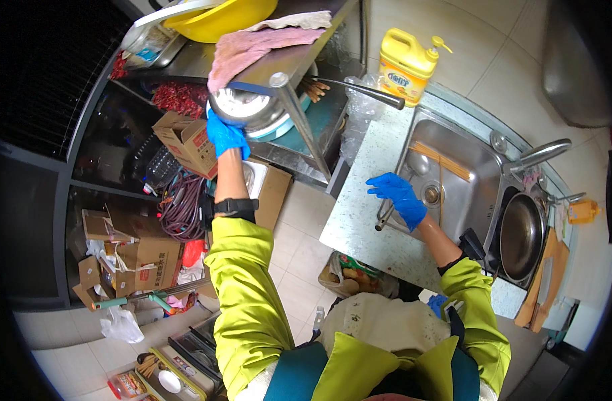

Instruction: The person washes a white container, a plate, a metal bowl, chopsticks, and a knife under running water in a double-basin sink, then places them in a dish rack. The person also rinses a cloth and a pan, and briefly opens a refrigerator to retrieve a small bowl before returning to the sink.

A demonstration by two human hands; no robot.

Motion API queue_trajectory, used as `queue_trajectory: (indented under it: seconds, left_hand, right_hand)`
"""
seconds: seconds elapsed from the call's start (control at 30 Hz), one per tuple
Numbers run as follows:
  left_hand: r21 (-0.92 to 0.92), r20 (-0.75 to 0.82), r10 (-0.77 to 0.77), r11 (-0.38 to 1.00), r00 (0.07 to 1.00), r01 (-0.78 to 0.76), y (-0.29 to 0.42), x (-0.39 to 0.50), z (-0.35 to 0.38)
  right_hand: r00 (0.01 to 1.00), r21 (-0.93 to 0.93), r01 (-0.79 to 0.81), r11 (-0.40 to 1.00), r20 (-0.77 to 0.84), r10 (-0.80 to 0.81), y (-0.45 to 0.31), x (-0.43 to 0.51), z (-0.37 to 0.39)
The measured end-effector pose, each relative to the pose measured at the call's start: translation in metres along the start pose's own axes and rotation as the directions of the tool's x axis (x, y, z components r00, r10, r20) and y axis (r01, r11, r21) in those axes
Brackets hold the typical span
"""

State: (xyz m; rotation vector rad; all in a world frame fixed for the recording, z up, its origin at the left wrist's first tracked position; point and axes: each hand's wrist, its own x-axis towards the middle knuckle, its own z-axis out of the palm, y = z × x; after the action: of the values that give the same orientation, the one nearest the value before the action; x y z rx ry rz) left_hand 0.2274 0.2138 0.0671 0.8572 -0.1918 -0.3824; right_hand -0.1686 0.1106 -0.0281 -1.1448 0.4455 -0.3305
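My left hand [225, 136], in a blue glove, reaches to the shelf rack and grips the rim of a shiny stainless steel bowl [250, 108]. A white-and-blue basin [273, 131] sits just under that bowl on the lower shelf. Part of the bowl is hidden by the rack's steel leg [303, 128]. Over the front edge of the sink hovers my right hand [400, 199], also gloved in blue, its fingers extended and holding nothing visible. In the stainless steel sink [466, 210] lie several wooden chopsticks [443, 161] and a ladle [417, 163]. A metal handle [384, 218] juts over the counter beneath my right hand.
A yellow detergent jug [406, 67] stands behind the counter [358, 195]. A pink cloth [265, 47] and yellow basin [220, 20] rest on the upper shelf. A dark-handled utensil [376, 95] sticks out sideways. Cardboard boxes [153, 260] and a coiled hose [183, 205] crowd the left; a wok [521, 235] is right.
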Motion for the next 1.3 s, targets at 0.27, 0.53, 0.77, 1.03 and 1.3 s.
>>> queue_trajectory:
  seconds: [0.27,0.53,0.77,1.03,1.3]
  left_hand:
    - [0.764,-0.158,0.586,0.583,0.795,-0.277,-0.025,0.021,0.021]
    - [0.702,-0.173,0.577,0.64,0.798,-0.311,-0.033,0.011,0.023]
    - [0.944,0.057,0.588,0.232,0.807,-0.236,-0.029,-0.02,0.016]
    - [0.827,0.161,0.835,0.177,0.526,-0.534,-0.02,-0.016,-0.024]
    - [0.554,0.488,0.758,0.114,0.433,-0.825,-0.038,-0.12,0.015]
  right_hand:
    - [0.998,-0.009,0.041,0.999,-0.043,-0.041,0.003,-0.023,-0.027]
    - [0.998,-0.002,0.037,0.999,-0.044,-0.037,-0.005,-0.021,-0.03]
    - [0.992,0.027,0.128,0.991,0.013,-0.128,0.0,-0.019,-0.039]
    - [0.987,0.024,0.123,0.992,-0.108,-0.12,0.013,-0.046,-0.104]
    - [0.663,-0.613,-0.495,0.616,-0.724,-0.188,0.017,-0.082,-0.272]
